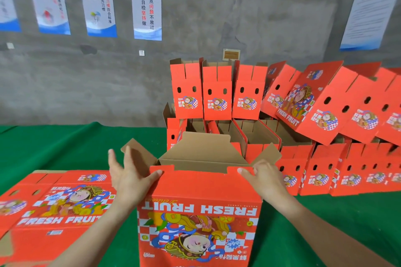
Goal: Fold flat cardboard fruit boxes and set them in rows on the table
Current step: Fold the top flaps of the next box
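The half-folded box [198, 212] stands upright at the near edge of the green table [54, 143], its top flaps open and its print upside down. The left hand [128, 173] lies with straight, spread fingers against the left flap and its thumb on the front panel's top edge, while the right hand [263, 176], well apart and somewhat blurred, seems to pinch the right top corner. Flat boxes [56, 206] lie just left, and folded boxes [321, 171] stand in rows behind.
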